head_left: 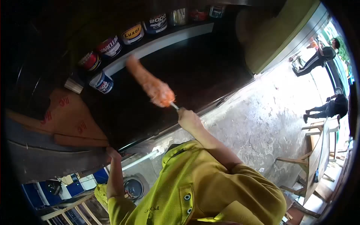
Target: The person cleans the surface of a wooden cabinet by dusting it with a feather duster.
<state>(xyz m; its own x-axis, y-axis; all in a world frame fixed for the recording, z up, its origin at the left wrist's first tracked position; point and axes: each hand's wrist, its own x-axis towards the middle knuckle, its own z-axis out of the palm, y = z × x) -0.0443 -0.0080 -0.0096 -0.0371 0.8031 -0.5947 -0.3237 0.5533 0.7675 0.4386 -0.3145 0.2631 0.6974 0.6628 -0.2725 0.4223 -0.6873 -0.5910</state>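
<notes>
My right hand is closed around the thin handle of an orange fluffy duster. The duster slants up and left over a dark glossy surface, and its far end is blurred. At the lower left corner of that surface, my left hand touches the edge beside a brown cardboard sheet with red markings. Its fingers are too small and dark to make out.
Paint cans, including a Luxor can, line a shelf beyond the dark surface. Wooden trestles stand at the right, with two people farther off. A round bucket and a wooden rack are at the lower left.
</notes>
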